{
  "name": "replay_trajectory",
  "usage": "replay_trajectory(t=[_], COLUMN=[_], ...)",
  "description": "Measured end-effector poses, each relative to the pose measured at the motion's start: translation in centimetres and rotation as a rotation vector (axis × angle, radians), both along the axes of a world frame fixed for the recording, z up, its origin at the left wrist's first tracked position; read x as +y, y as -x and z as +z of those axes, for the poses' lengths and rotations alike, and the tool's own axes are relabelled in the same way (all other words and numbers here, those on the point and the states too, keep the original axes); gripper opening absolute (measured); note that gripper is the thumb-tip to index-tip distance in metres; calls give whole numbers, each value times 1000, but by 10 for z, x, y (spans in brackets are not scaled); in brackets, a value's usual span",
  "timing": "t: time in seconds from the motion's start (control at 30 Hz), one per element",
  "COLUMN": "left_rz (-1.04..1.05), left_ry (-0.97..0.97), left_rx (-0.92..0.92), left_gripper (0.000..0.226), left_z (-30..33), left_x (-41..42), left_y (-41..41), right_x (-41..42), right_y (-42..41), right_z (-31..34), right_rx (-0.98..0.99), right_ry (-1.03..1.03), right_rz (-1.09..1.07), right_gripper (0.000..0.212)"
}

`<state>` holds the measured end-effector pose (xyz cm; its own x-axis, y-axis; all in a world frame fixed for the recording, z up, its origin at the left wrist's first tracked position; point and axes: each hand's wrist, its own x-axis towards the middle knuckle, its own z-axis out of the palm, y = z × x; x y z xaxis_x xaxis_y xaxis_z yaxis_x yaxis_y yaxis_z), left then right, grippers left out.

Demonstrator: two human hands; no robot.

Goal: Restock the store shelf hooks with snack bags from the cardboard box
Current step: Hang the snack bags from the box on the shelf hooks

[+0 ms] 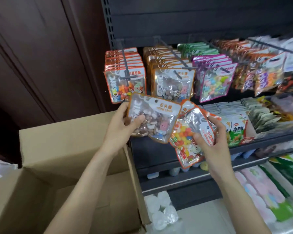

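A dark metal store shelf unit [159, 19] stands beside a dark brown wooden wall panel [41, 56], with an open brown cardboard box [61, 149] at its left. On black peg hooks [125, 65] hang rows of candy bags — orange-edged [125, 81], gold-edged [172, 81], pink-edged [215, 81]. The left hand [123, 127] grips a clear gold-edged bag of stone-like candy [156, 119], thumb on the front, fingers behind. The right hand [211, 137] pinches crumpled orange-edged bags of colourful jelly beans [188, 137] — thumb in front.

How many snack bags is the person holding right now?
At least 2: a stone candy bag in the left hand, a jelly bean bag in the right hand; another may hide behind it.
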<state>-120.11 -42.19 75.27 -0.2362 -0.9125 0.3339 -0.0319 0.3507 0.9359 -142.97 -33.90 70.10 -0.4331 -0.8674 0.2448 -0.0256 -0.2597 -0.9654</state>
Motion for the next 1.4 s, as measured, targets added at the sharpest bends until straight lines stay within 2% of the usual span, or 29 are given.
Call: replay_trajectory(t=[0.07,0.13,0.17,0.23,0.3,0.43,0.77,1.0,1.1,1.4], left_rz=[38,45,69,159,201,215,380,526,616,716], left_ry=[111,253,337,482,450,330,379,362,380,392], left_rx=[86,68,10,-107,-102,-78,-76,-162,-321,-435], left_gripper=[40,57,56,41,32,38,57,55,53,48], left_z=[7,18,21,21,18,8,2,0,4,11], left_x=[-2,-3,-5,-13,-20,-34,-37,-51,-68,-80], left_y=[12,32,42,61,75,91,129,141,144,150], right_x=[0,2,4,6,8,13,7,1,-1,-7], right_y=[9,18,21,26,30,35,60,92,100,104], right_z=[-2,-4,-5,-6,-7,-3,-11,-12,-14,-4], right_rx=[-24,-41,-51,-76,-87,-71,-59,-9,39,-47], right_ry=[22,18,16,13,10,40,9,-24,-44,-68], right_rz=[-62,-103,-120,-152,-185,-235,-152,-22,11,133], right_gripper=[53,54,56,57,54,56,59,61,62,62])
